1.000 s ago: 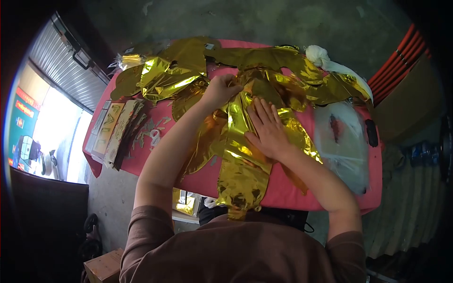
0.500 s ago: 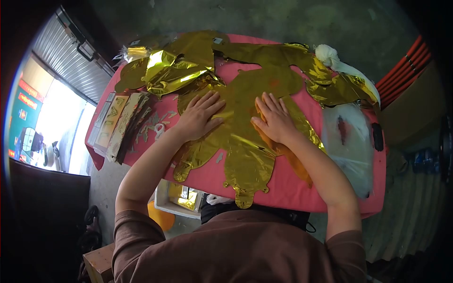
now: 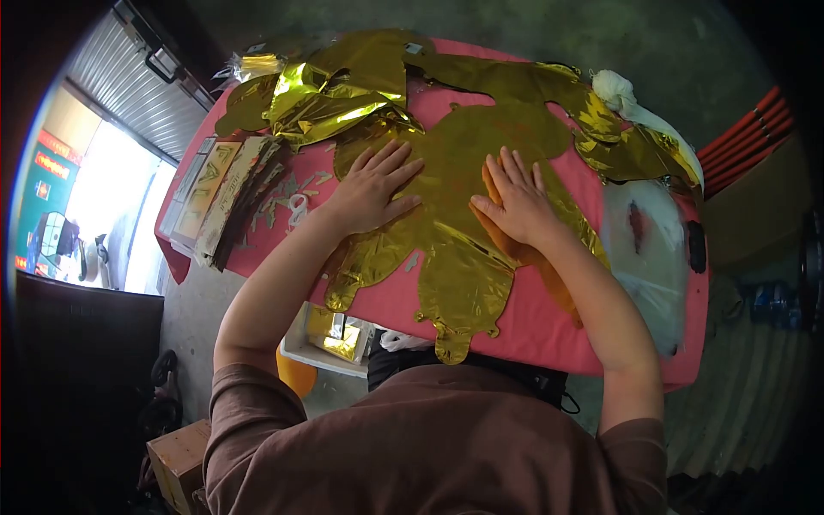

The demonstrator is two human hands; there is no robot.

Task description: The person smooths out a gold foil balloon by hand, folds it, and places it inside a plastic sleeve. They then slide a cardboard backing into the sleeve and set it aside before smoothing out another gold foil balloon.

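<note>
A gold foil sheet (image 3: 468, 275) with rounded lobes lies flattened on a pink-covered table (image 3: 549, 343). My left hand (image 3: 375, 190) rests palm down on its left part, fingers spread. On the right part lies my right hand (image 3: 517, 202), also flat with fingers apart. An orange piece (image 3: 558, 287) shows beneath my right hand and forearm; how much of it is under the palm is hidden. More crumpled gold foil (image 3: 343, 94) is at the far left, and another foil piece (image 3: 635, 154) is at the far right.
Stacked cards (image 3: 227, 197) and small pale scraps (image 3: 275, 202) lie at the left. On the right are clear plastic bags (image 3: 644, 275), a black object (image 3: 696, 247) and a white bundle (image 3: 613, 88). A white bin (image 3: 322, 356) sits below the front edge; red poles (image 3: 747, 137) stand beyond.
The view has shifted a little, so the table's contents appear slightly higher and farther right. Both hands stay flat on the foil, with the fingers of my right hand somewhat farther apart.
</note>
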